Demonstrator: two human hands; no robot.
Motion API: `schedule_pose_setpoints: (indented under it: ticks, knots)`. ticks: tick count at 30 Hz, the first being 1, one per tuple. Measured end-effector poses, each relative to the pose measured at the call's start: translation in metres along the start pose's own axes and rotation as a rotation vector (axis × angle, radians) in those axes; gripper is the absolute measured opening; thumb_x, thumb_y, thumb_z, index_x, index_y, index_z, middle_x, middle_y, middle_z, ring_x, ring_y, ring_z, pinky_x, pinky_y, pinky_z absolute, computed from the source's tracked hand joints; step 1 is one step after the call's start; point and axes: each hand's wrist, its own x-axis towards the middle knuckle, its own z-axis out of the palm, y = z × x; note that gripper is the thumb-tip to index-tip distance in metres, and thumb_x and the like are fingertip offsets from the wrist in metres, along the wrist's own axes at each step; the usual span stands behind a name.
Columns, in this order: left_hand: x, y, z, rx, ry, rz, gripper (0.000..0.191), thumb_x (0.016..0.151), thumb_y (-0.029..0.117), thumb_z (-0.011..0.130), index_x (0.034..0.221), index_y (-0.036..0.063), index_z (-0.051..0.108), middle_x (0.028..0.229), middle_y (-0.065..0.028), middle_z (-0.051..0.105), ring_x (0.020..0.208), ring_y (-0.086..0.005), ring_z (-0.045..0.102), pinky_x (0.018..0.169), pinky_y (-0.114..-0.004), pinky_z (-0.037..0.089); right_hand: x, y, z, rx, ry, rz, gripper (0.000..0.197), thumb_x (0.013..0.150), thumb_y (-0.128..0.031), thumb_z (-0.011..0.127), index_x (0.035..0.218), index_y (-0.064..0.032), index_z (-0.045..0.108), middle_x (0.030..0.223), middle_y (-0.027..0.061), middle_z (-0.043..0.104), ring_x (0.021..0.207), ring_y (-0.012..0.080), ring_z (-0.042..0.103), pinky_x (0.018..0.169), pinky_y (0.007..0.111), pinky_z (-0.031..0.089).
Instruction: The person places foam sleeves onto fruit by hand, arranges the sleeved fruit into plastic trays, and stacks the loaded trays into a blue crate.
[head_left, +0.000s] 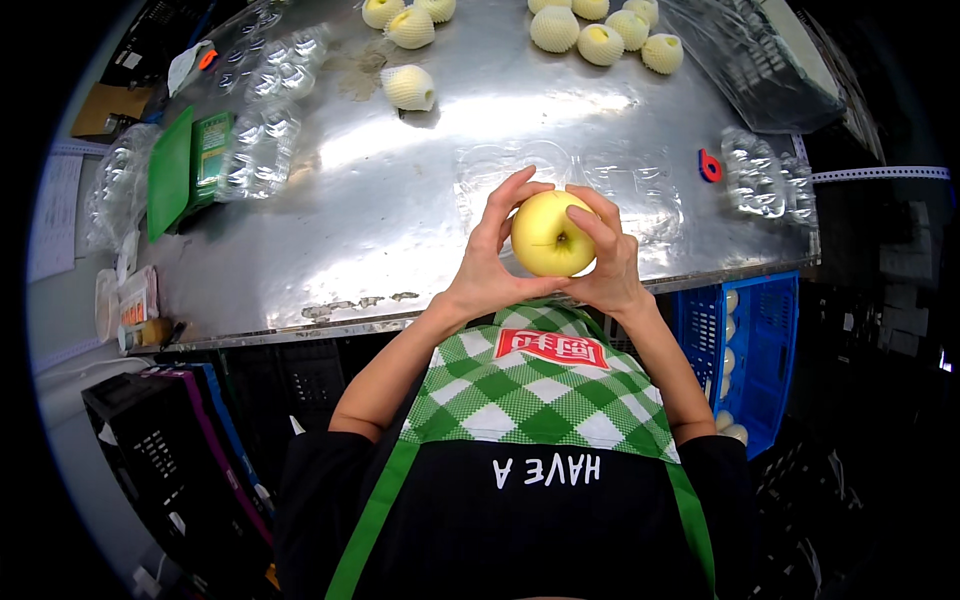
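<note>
A yellow apple (546, 244) is held up between my left hand (491, 251) and my right hand (616, 259), above the near edge of the metal table (360, 247). Fingers of both hands curve round its sides, and the dimple of the fruit faces the camera. Beneath and beyond the hands lies an open clear plastic clamshell (637, 176), partly hidden by them. Farther back, one fruit in a foam net sleeve (409, 88) lies on its side, and several more sleeved fruits (555, 30) stand in two groups at the far edge.
Stacked clear plastic trays (262, 146) lie at left beside a green box (171, 176). More clear trays (754, 176) and a red and blue tape-like object (709, 165) are at right. A blue crate (761, 360) with pale round items stands below the table, right. Black crates (150, 442) are lower left.
</note>
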Motion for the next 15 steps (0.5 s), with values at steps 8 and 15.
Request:
schedule_pose_setpoints:
  ticks: [8, 15]
  knots:
    - [-0.009, -0.019, 0.008, 0.055, 0.002, 0.142, 0.103, 0.059, 0.001, 0.083, 0.141, 0.0073, 0.02, 0.133, -0.0124, 0.039, 0.123, -0.0238, 0.042, 0.103, -0.037, 0.038, -0.008, 0.009, -0.003, -0.051, -0.01, -0.102, 0.082, 0.055, -0.012, 0.083, 0.125, -0.0225, 0.042, 0.129, 0.0096, 0.05, 0.087, 0.0259, 0.066, 0.06, 0.029, 0.057]
    - [-0.011, -0.021, 0.008, 0.134, 0.012, 0.176, 0.102, 0.06, 0.001, 0.083, 0.141, 0.0062, 0.021, 0.134, -0.0135, 0.038, 0.123, -0.0248, 0.043, 0.103, -0.037, 0.039, -0.011, 0.013, 0.003, -0.046, 0.016, -0.116, 0.084, 0.056, -0.013, 0.082, 0.127, -0.0227, 0.039, 0.129, 0.0094, 0.05, 0.084, 0.0256, 0.067, 0.058, 0.029, 0.057]
